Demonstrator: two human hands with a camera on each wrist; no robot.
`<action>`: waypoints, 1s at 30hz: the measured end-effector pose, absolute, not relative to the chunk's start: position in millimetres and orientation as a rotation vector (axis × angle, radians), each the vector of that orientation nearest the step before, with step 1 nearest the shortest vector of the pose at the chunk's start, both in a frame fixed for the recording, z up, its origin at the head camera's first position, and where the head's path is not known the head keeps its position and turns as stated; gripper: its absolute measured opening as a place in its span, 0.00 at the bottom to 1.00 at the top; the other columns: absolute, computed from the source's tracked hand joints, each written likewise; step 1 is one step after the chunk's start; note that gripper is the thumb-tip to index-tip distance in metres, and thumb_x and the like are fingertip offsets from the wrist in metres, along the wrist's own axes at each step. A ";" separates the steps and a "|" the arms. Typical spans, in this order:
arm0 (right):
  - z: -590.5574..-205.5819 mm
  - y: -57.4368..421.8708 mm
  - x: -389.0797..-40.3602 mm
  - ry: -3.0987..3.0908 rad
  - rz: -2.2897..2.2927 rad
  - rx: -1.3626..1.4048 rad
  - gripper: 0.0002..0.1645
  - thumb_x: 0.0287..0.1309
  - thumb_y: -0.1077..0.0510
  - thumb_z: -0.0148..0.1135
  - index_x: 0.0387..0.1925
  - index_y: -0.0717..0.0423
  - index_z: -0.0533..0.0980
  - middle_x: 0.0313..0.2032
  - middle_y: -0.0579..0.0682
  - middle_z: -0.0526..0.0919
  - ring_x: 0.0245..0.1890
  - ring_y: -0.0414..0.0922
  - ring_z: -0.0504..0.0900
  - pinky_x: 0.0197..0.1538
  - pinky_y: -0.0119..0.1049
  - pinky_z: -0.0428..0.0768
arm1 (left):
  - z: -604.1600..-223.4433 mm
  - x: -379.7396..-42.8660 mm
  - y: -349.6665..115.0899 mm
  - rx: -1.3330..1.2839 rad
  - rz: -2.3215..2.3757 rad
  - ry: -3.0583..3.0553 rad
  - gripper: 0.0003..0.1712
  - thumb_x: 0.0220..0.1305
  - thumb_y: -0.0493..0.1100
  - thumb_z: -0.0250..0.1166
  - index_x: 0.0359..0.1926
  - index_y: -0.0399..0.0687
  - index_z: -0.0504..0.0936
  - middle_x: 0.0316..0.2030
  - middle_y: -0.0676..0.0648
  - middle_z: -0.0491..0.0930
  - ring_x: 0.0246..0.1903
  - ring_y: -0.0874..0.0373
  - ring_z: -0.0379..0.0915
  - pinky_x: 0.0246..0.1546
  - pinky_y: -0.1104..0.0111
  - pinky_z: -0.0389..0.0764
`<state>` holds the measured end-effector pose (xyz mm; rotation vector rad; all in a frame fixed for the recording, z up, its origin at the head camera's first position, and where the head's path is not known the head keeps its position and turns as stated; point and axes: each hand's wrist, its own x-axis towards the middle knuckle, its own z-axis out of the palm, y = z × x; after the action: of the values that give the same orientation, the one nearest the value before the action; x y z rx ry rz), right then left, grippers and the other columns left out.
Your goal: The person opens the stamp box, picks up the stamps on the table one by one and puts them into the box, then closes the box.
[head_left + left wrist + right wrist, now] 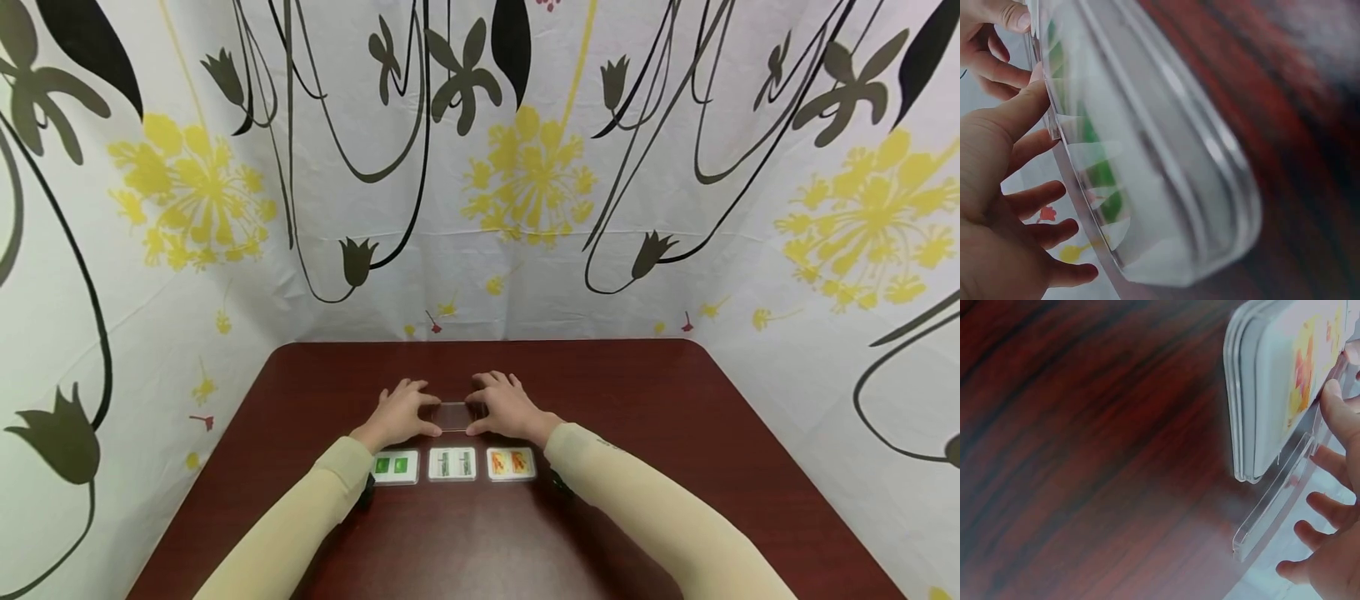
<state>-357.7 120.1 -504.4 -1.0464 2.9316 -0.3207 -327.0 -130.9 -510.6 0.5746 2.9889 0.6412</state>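
Just beyond a row of cases, a clear, shallow rectangular plastic piece (453,416) lies between the two hands. My left hand (400,415) grips its left side between thumb and fingers, while the right hand (510,408) grips the opposite side. Close to the left wrist is a clear case with green pictures (396,467). A middle case with grey-green pictures (452,464) and a right case with orange pictures (512,464) complete the row. In the right wrist view, the clear piece (1275,500) shows a thin raised rim, and the outer fingers (1313,534) are spread.
A dark red wooden table (615,400) with rounded far corners carries everything. White curtains (525,283) with flower prints surround it at the back and both sides. Both forearms in pale sleeves (637,500) reach past the cases on either side.
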 end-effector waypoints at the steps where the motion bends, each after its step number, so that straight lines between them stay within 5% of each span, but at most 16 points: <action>1: -504.2 119.8 -357.2 2.929 -0.317 -1.052 0.38 0.53 0.31 0.70 0.61 0.44 0.81 0.72 0.53 0.63 0.72 0.56 0.58 0.67 0.68 0.54 | -510.3 -326.4 -130.8 0.584 0.636 2.991 0.33 0.55 0.61 0.76 0.61 0.56 0.83 0.72 0.41 0.63 0.72 0.39 0.52 0.62 0.28 0.48; 30: -487.7 125.6 -346.6 2.908 -0.178 -1.216 0.34 0.66 0.32 0.58 0.61 0.49 0.76 0.74 0.53 0.59 0.74 0.55 0.54 0.70 0.65 0.52 | -489.3 -314.9 -134.9 0.753 0.625 2.911 0.30 0.68 0.56 0.67 0.64 0.48 0.76 0.75 0.38 0.56 0.76 0.34 0.35 0.64 0.29 0.41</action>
<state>-346.6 125.6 -487.7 -1.2158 2.9084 -0.1781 -314.9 -134.9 -489.3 0.7530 2.9111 0.6254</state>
